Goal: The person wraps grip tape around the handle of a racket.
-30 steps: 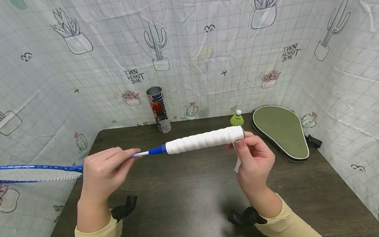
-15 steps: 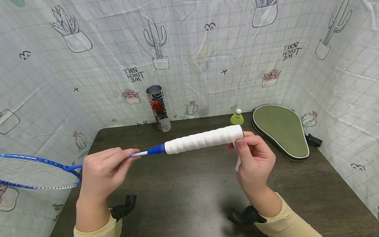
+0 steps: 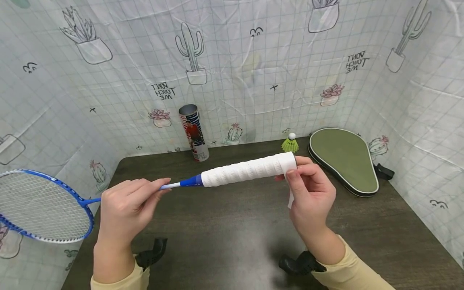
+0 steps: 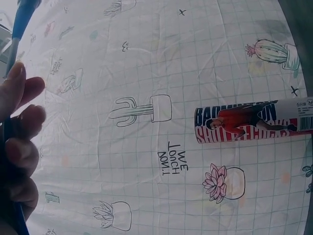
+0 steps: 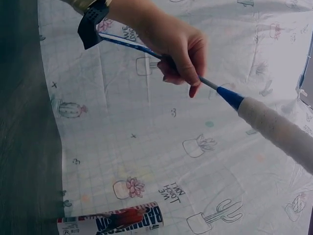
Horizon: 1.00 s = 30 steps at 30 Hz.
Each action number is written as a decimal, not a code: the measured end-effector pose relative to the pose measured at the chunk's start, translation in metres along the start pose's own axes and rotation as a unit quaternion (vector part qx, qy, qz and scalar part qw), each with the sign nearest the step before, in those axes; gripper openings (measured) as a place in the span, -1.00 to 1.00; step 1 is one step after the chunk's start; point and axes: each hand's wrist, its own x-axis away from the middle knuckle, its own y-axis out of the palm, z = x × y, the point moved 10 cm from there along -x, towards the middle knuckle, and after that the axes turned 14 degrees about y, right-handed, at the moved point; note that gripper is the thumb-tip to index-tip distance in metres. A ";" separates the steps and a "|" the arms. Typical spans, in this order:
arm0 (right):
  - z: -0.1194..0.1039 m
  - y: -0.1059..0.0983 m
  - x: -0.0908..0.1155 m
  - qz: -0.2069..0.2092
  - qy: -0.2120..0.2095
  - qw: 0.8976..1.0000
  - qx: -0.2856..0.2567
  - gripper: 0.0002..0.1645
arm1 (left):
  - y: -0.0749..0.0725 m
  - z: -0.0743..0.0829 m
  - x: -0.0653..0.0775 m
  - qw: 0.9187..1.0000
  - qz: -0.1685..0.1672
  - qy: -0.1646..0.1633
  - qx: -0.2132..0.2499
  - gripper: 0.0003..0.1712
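Note:
A blue badminton racket [image 3: 47, 205] is held above the table, its white-wrapped handle pointing right. My left hand [image 3: 125, 211] grips the thin shaft just past the blue cone, fingers curled round it; the left wrist view shows those curled fingers [image 4: 24, 142] at its left edge. At the handle's butt end, my right hand [image 3: 313, 197] pinches the white grip tape [image 3: 250, 170] between thumb and fingers. A short loose tail of tape [image 3: 291, 200] hangs below the thumb. In the right wrist view the handle [image 5: 274, 129] slants to the right edge, and the right hand is out of sight.
A shuttlecock tube [image 3: 194, 133] stands at the back of the dark table [image 3: 224, 241]. A yellow-green shuttlecock [image 3: 290, 143] sits at the back, left of a green paddle-shaped case [image 3: 340, 157] with a black strap. Patterned cloth [image 3: 232, 72] hangs around the table.
The racket has rolled about its shaft: its head, nearly edge-on before, now shows its string face. Both hands keep almost the same places.

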 end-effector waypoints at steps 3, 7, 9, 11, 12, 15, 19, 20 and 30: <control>-0.002 0.002 -0.001 -0.016 -0.008 1.000 -0.016 -0.94 | 0.000 0.000 0.000 1.000 -0.003 -0.005 -0.002 -0.63; -0.003 0.001 -0.001 -0.014 -0.005 1.000 -0.027 -0.95 | 0.001 0.002 0.000 1.000 -0.002 -0.003 0.014 -0.63; -0.002 0.000 -0.001 -0.010 0.004 1.000 -0.022 -0.93 | 0.001 0.003 0.000 1.000 -0.003 -0.001 0.024 -0.62; 0.000 0.000 0.000 -0.011 0.014 1.000 -0.021 -0.92 | 0.002 0.003 0.001 1.000 -0.004 -0.002 0.031 -0.62; 0.001 0.001 0.000 -0.011 0.019 1.000 -0.021 -0.92 | 0.002 0.003 0.002 0.999 -0.007 -0.003 0.031 -0.62; 0.002 0.000 0.000 -0.013 0.024 0.999 -0.032 -0.92 | 0.001 0.002 0.002 1.000 -0.007 -0.003 0.029 -0.63; 0.001 0.000 0.000 -0.016 0.013 1.000 -0.022 -0.89 | -0.001 0.001 0.001 1.000 -0.001 0.002 0.019 -0.64; 0.001 0.000 0.000 -0.017 0.011 1.000 -0.019 -0.89 | -0.001 0.001 0.000 1.000 -0.001 0.003 0.017 -0.64; -0.001 0.006 0.001 -0.042 0.004 0.999 -0.004 -0.82 | 0.001 -0.002 0.001 1.000 -0.016 -0.012 0.014 -0.62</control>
